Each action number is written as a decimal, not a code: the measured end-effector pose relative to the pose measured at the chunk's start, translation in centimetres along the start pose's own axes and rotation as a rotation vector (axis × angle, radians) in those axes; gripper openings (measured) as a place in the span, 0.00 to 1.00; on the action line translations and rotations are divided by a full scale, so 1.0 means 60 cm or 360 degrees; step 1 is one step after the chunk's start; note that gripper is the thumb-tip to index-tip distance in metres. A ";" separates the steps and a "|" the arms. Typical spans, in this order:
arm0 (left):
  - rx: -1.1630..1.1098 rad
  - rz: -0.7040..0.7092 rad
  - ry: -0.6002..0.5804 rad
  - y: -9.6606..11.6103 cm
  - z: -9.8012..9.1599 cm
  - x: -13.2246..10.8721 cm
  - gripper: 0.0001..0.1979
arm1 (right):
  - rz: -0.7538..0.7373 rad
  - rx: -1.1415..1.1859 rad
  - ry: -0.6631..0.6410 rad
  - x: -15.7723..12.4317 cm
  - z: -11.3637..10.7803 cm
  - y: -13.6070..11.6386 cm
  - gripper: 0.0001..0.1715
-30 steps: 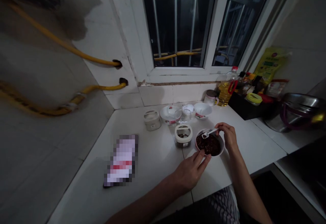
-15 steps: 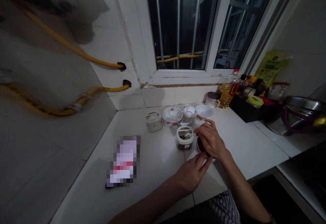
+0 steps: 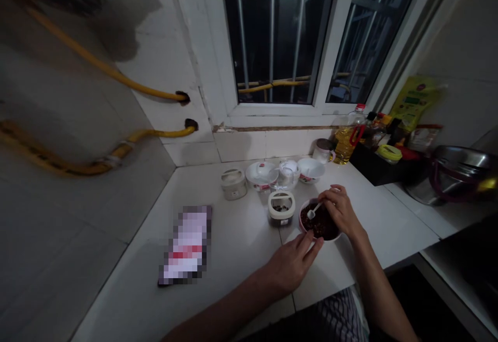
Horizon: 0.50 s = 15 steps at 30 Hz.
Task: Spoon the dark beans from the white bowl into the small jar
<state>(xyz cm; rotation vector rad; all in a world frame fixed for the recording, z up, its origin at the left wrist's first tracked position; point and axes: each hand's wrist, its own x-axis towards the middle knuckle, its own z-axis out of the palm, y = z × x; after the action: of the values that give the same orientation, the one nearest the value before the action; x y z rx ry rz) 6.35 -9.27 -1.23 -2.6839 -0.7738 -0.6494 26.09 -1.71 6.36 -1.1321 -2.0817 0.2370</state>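
My right hand (image 3: 340, 209) pinches a small white spoon (image 3: 313, 210), its bowl end dipped toward a dark, chunky food. That food fills a round bowl with a pinkish rim (image 3: 301, 221). My left hand (image 3: 292, 265) lies just in front of the bowl, its fingers apart and their tips at the near rim. Left of the bowl stands a small lidded container (image 3: 280, 208) with a white rim and dark contents. Behind them, on the white tiled counter (image 3: 241, 238), are a white bowl (image 3: 262, 174), a second white bowl (image 3: 311, 169) and a small white pot (image 3: 233, 184).
A pixelated flat object (image 3: 185, 246) lies at the counter's left. A cooking oil bottle (image 3: 344, 145), a black tray of condiments (image 3: 373, 171) and a steel pot (image 3: 455, 173) stand at the right. Yellow hoses (image 3: 105, 72) run along the left wall.
My right hand has moved back from covering the bowl to its right side, showing the spoon and dark food again. My left hand stays near the bowl's front rim.
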 end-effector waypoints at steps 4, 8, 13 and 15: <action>-0.0010 -0.0023 -0.0031 0.000 0.002 -0.002 0.23 | 0.0222 0.0140 -0.0047 0.001 0.012 -0.004 0.14; -0.0035 -0.0009 -0.0046 0.000 -0.003 -0.003 0.23 | 0.0623 0.0484 0.0127 -0.004 0.013 0.005 0.11; -0.0057 -0.0020 -0.0066 0.000 -0.005 -0.002 0.25 | 0.0951 0.0969 0.0277 -0.005 0.010 0.008 0.09; -0.0052 -0.0010 -0.0059 0.001 -0.005 -0.002 0.24 | 0.0952 0.1019 0.0319 -0.005 0.008 0.007 0.08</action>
<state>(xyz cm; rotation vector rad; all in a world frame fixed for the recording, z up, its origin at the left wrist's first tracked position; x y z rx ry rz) 6.15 -9.47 -1.04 -2.7312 -0.7882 -0.6206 26.11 -1.59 5.66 -1.2608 -1.2903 0.9554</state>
